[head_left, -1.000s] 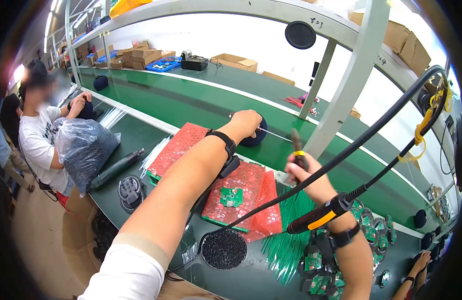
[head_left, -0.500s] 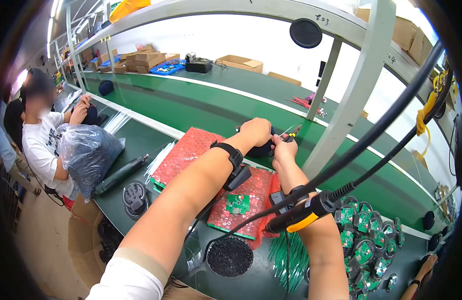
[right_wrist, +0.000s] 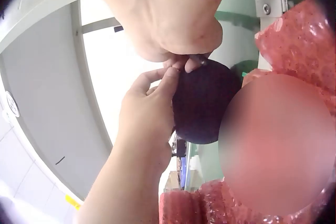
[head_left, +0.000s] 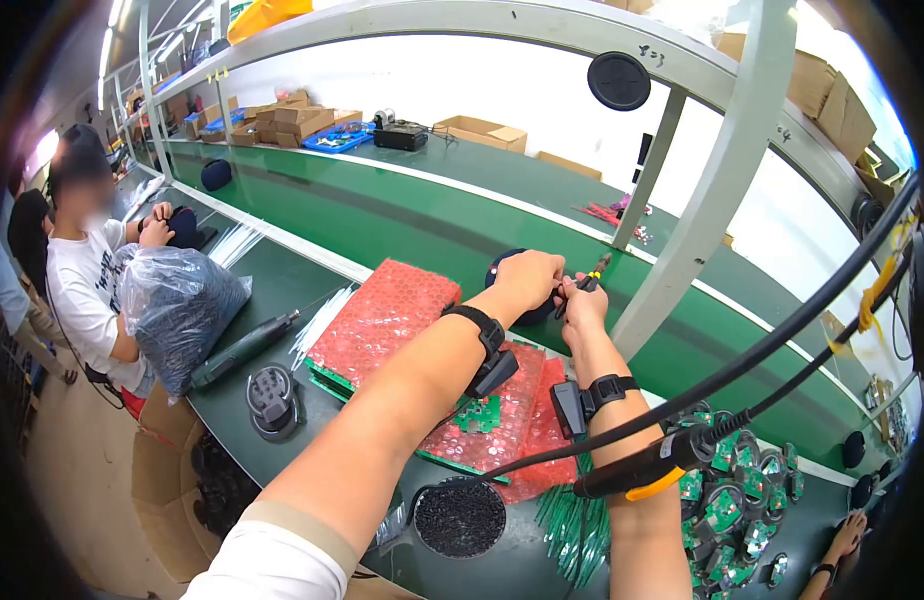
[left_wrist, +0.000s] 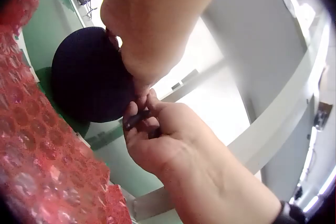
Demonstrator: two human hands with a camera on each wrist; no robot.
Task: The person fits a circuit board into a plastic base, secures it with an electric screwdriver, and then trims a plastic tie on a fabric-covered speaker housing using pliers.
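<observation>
My left hand [head_left: 530,282] holds a dark navy, round, fabric-looking piece [left_wrist: 89,77] over the green belt, at its rim. In the right wrist view the thumb and fingertips of that hand meet at the edge of the round piece [right_wrist: 205,103]. My right hand [head_left: 585,303] grips pliers [head_left: 595,274] with dark handles and a yellow band, jaws pointing up and away from the round piece. Fingertips of both hands come together at the rim; what they pinch there is hidden. In the left wrist view, dark handle ends [left_wrist: 137,119] show in my right palm.
Red bubble wrap [head_left: 382,320] and green circuit boards [head_left: 477,415] lie before the belt. Nearby are a dish of black bits [head_left: 460,517], green ties [head_left: 572,535] and round parts with boards [head_left: 727,500]. A cabled tool [head_left: 642,470] hangs over my right forearm. Another person sits left.
My right hand, with the pliers, has come left from beside the post to meet my left hand at the round piece. The thin white strip stretched between them earlier is out of sight.
</observation>
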